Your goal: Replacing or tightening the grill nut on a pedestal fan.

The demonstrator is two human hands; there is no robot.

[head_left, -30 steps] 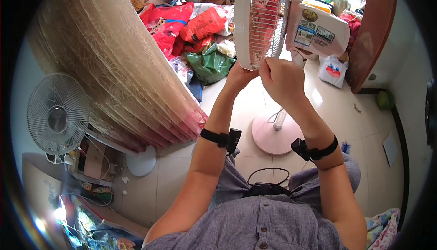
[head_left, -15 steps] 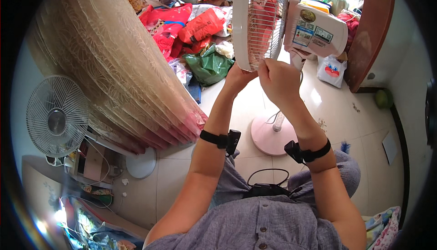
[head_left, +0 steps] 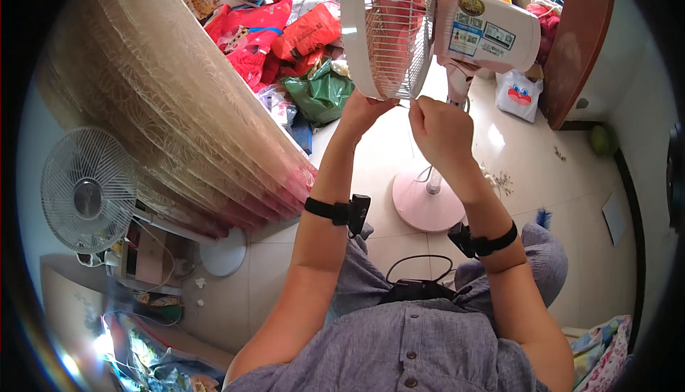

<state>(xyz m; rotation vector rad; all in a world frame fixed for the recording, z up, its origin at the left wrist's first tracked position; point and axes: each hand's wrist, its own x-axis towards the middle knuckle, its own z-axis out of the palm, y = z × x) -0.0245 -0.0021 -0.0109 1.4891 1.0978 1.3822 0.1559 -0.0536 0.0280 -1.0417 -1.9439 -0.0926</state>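
Note:
A white standing fan with a pinkish tint [head_left: 354, 42] rises in front of me, its wire guard seen nearly edge-on and its motor housing [head_left: 524, 38] to the right. My left hand [head_left: 366, 116] holds the lower edge of the guard's rim, its fingertips partly hidden under it. Just right of the guard's bottom, my right hand [head_left: 446, 131] is closed with the thumb uppermost. Whatever it pinches is too small or hidden to make out. The fan's round pink base [head_left: 427, 210] stands on the floor below my hands.
A second fan [head_left: 88, 199] stands at left beside a lace curtain [head_left: 178, 99]. Red bags [head_left: 307, 31] and a green bag [head_left: 321, 92] are piled behind. A white bag [head_left: 517, 96] sits near a brown door panel [head_left: 581, 49]. A green round object [head_left: 603, 138] lies by the right wall.
The fan's head has shifted left, and my left hand with it. My right hand, formerly against the guard, is now slightly apart from it. The view has also shifted a little.

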